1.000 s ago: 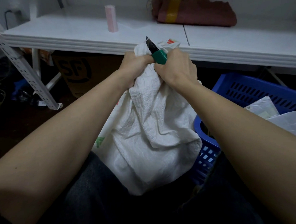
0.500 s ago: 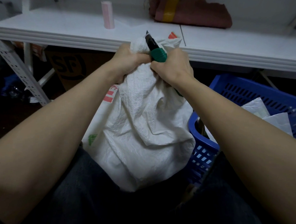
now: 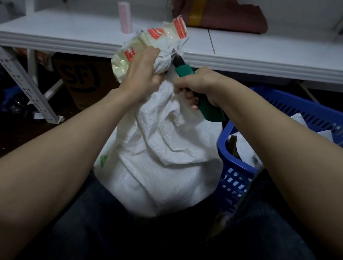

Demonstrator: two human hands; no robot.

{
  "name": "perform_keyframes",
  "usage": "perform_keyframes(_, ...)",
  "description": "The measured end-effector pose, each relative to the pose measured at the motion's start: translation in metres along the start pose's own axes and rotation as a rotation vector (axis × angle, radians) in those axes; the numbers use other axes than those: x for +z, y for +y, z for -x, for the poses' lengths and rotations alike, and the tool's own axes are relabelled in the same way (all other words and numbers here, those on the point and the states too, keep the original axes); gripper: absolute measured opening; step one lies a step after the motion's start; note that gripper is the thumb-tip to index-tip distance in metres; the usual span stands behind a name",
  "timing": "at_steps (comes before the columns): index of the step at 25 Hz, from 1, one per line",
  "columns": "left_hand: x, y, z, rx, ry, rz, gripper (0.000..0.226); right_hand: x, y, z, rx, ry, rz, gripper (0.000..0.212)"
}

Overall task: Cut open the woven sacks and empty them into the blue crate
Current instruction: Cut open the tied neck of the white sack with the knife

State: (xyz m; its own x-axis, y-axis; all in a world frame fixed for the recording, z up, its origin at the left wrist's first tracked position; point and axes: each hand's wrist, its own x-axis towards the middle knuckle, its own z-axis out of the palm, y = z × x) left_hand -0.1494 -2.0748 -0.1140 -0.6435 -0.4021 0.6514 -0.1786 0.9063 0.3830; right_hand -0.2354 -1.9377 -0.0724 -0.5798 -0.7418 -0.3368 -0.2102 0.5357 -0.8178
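A white woven sack stands between my knees, its neck bunched and taped with yellowish tape bearing red print. My left hand grips the bunched neck just below the tape. My right hand holds a green-handled utility knife, whose black blade end lies against the right side of the neck. The blue crate sits to the right of the sack, with white packets inside.
A white table runs across the back, carrying a pink roll and a reddish-brown sack. A cardboard box and a perforated white metal rail stand under it at left. My dark trousers fill the foreground.
The sack's taped top has come up and spread out above my left hand. My right hand dropped lower and tilted the knife so its blade points up-left into the neck.
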Motion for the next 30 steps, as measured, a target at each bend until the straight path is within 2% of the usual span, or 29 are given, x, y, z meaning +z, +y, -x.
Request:
perform_keyframes(3, 0.004, -0.003, 0.002, 0.138, -0.058, -0.080, 0.016, -0.009, 0.004, 0.005, 0.054, -0.113, 0.043, 0.034)
perform_keyframes(8, 0.004, -0.004, -0.002, 0.211, -0.112, -0.167, 0.032, -0.018, 0.007, 0.009, 0.103, -0.251, 0.057, 0.039)
perform_keyframes(12, -0.001, 0.000, -0.003, 0.246, -0.127, -0.166, 0.036, -0.024, 0.008, 0.010, 0.087, -0.274, 0.111, 0.039)
perform_keyframes(15, 0.001, -0.002, -0.001, 0.248, -0.152, -0.152, 0.036, -0.025, 0.011, 0.008, 0.096, -0.224, 0.182, 0.037)
perform_keyframes(19, 0.005, 0.007, 0.003, 0.022, -0.093, 0.009, 0.023, -0.020, 0.011, 0.004, 0.027, -0.009, 0.126, 0.024)
perform_keyframes(22, 0.006, 0.021, 0.002, -0.126, -0.025, 0.136, 0.023, -0.012, 0.010, -0.002, -0.066, 0.176, 0.033, 0.015)
perform_keyframes(25, 0.003, 0.035, 0.000, -0.354, -0.080, 0.319, 0.006, -0.003, 0.009, -0.009, -0.142, 0.291, 0.043, 0.017)
perform_keyframes(27, 0.004, 0.038, -0.002, -0.477, -0.129, 0.450, 0.013, 0.001, 0.007, -0.009, -0.169, 0.356, 0.079, 0.019)
perform_keyframes(28, 0.004, 0.039, -0.003, -0.535, -0.132, 0.530, 0.008, 0.002, 0.006, -0.007, -0.175, 0.381, 0.102, 0.017)
perform_keyframes(30, 0.005, 0.039, -0.004, -0.651, -0.117, 0.671, 0.017, 0.004, 0.006, -0.006, -0.181, 0.406, 0.164, 0.016)
